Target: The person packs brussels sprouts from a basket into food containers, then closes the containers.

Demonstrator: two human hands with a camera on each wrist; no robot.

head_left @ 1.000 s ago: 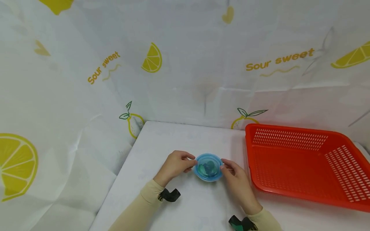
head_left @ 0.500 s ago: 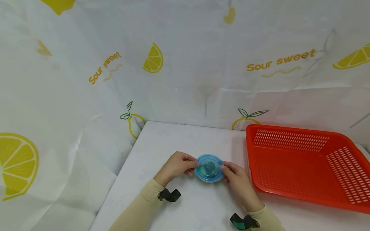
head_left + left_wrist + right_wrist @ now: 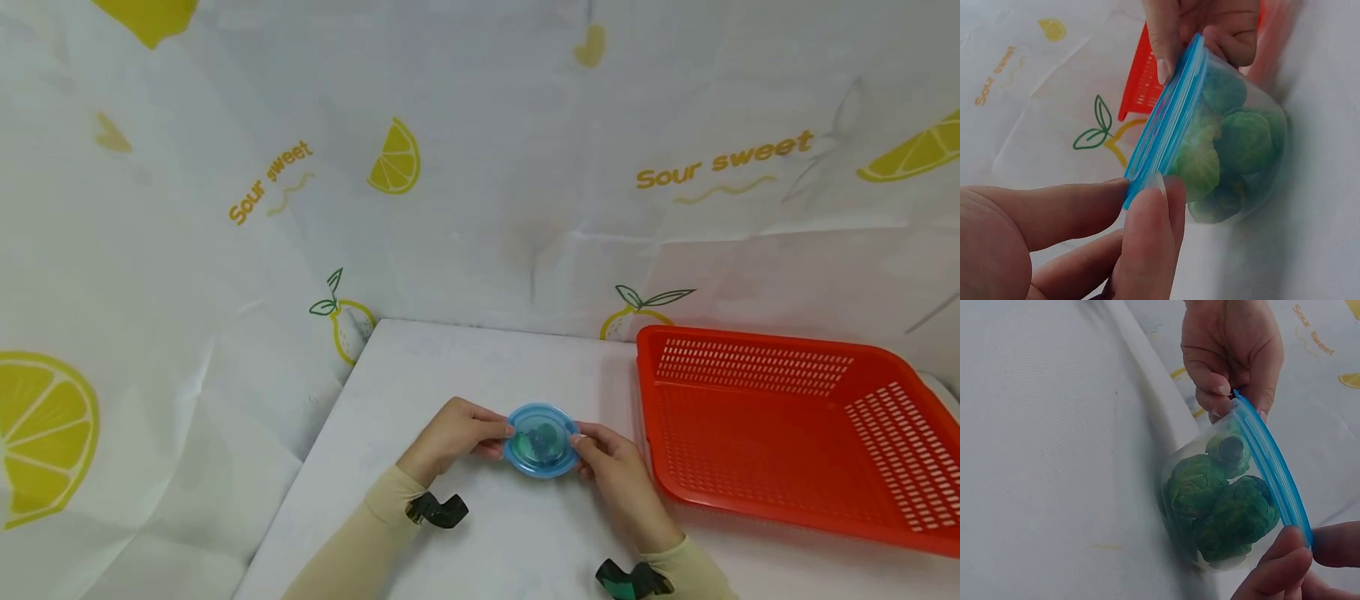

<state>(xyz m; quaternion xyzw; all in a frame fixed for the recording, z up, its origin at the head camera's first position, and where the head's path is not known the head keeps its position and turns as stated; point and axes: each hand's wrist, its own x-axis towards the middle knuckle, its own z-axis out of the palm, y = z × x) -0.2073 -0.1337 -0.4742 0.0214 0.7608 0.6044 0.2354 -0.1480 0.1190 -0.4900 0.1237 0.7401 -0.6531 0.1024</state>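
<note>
A small round clear plastic container (image 3: 542,442) with a blue lid (image 3: 1169,119) is between my two hands above the white table. Through its wall show several green Brussels sprouts (image 3: 1229,503). On the left side, my left hand (image 3: 459,435) pinches the lid's rim between thumb and fingers. My right hand (image 3: 618,479) grips the opposite edge, thumb on top and fingers curled beneath. In both wrist views the lid sits on the container all round the part that shows.
To the right stands a red perforated plastic basket (image 3: 750,425). The white table (image 3: 487,350) meets a wall sheet (image 3: 487,208) printed with lemons at the back and left. A black wrist camera (image 3: 437,510) is strapped at my left cuff.
Both hands have closed in on the lid's rim, their fingers now tucked further under its edge. The container has barely moved, and the basket stays where it was.
</note>
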